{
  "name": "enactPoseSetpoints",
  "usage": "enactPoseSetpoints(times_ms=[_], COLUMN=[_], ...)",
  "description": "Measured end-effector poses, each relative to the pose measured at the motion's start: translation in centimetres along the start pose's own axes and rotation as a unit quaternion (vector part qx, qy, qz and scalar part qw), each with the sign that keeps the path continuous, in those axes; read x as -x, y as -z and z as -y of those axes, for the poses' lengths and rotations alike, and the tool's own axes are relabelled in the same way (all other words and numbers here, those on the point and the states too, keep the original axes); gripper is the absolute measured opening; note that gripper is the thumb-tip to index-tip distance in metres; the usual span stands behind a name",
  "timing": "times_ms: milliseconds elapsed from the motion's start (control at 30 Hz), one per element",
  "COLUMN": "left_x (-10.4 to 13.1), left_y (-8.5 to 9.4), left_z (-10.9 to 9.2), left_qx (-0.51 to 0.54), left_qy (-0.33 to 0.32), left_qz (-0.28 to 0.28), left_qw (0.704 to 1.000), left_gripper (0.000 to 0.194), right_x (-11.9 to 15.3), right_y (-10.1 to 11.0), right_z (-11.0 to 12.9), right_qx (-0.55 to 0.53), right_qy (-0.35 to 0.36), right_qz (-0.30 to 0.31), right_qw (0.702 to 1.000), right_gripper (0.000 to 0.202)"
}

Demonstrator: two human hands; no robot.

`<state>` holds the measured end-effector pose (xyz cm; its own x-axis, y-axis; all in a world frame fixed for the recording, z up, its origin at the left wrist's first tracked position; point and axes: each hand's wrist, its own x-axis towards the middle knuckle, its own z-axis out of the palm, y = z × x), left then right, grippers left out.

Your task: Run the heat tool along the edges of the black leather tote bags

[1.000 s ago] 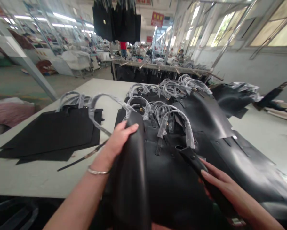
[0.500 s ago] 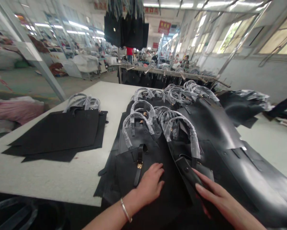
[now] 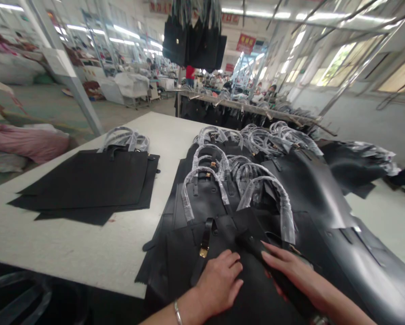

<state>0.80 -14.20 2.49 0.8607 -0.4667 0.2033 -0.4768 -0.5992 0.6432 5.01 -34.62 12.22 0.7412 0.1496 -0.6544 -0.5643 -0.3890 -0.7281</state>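
Observation:
A black handbag panel (image 3: 182, 253) lies in front of me, with a short strap (image 3: 207, 230) and a gold buckle (image 3: 203, 253) on it. My left hand (image 3: 221, 280) rests on this panel beside the buckle, fingers bent and thumb apart, with nothing visible in it. Closed around a long black strip-like piece (image 3: 256, 247) is my right hand (image 3: 290, 271); the piece's near part is hidden by the fingers, and I cannot tell its exact kind. Plastic-wrapped handles (image 3: 205, 171) of other black bags stand up just beyond both hands.
More black bags (image 3: 304, 180) cover the right side of the pale table (image 3: 121, 239). On the left lies a smaller pile of black bags (image 3: 87, 180). Behind is a rack rail (image 3: 236, 104) with bags below it; others hang overhead (image 3: 195, 43). A metal post (image 3: 65, 67) stands left.
My right hand has brought the black strip-like piece leftward, over the front bag and close to my left hand. My left hand stays on the panel, its fingers bent more. The view has shifted slightly.

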Motion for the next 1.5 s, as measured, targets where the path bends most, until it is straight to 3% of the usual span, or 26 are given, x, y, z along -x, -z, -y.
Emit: enactPoseSetpoints(times_ms=[167,467,700,767,867,900,967,1033,1133,1233,1300,1400,1500], left_x=[0.1,0.1,1.5,2.3,2.8,2.8,2.6,2.3,1.8,1.3,1.1,1.0,0.9], left_y=[-0.1,-0.5,-0.7,0.4,2.7,3.4,4.4,4.7,4.3,3.7,3.4,3.4,3.5], left_z=[0.3,0.3,0.2,0.5,1.7,2.3,3.3,3.8,3.2,2.1,1.6,1.4,1.7], left_qx=[-0.003,0.026,0.084,0.114,0.072,0.051,0.043,0.081,0.232,0.421,0.478,0.471,0.43], left_qy=[-0.012,-0.001,-0.02,0.013,0.18,0.222,0.245,0.227,0.228,0.239,0.237,0.234,0.239], left_qz=[0.0,-0.017,-0.025,-0.08,-0.249,-0.279,-0.268,-0.234,-0.209,-0.193,-0.2,-0.203,-0.2], left_qw=[1.0,1.0,0.996,0.99,0.949,0.933,0.931,0.942,0.922,0.853,0.822,0.826,0.847], left_gripper=[0.029,0.029,0.035,0.028,0.022,0.02,0.014,0.005,0.007,0.013,0.014,0.011,0.01], right_x=[-2.3,-2.0,-2.1,-1.2,0.2,0.6,1.1,1.5,2.4,3.5,4.0,4.1,3.7], right_y=[-0.5,0.4,-2.5,-2.4,-1.9,-1.9,-2.0,-2.2,-2.2,-2.4,-2.9,-3.6,-3.8], right_z=[1.6,1.1,2.0,1.7,1.1,1.0,1.0,1.3,2.2,2.6,2.4,1.8,1.5], right_qx=[-0.016,-0.019,0.018,0.02,0.021,0.024,0.035,0.046,0.049,0.024,0.005,-0.013,-0.017], right_qy=[0.008,-0.025,0.115,0.109,0.095,0.091,0.1,0.128,0.155,0.103,0.042,-0.009,-0.021], right_qz=[0.031,0.051,-0.033,-0.02,-0.011,-0.015,-0.036,-0.075,-0.117,-0.052,0.014,0.069,0.071], right_qw=[0.999,0.998,0.993,0.994,0.995,0.995,0.994,0.988,0.98,0.993,0.999,0.998,0.997], right_gripper=[0.06,0.059,0.068,0.072,0.078,0.079,0.081,0.082,0.085,0.089,0.092,0.089,0.09])
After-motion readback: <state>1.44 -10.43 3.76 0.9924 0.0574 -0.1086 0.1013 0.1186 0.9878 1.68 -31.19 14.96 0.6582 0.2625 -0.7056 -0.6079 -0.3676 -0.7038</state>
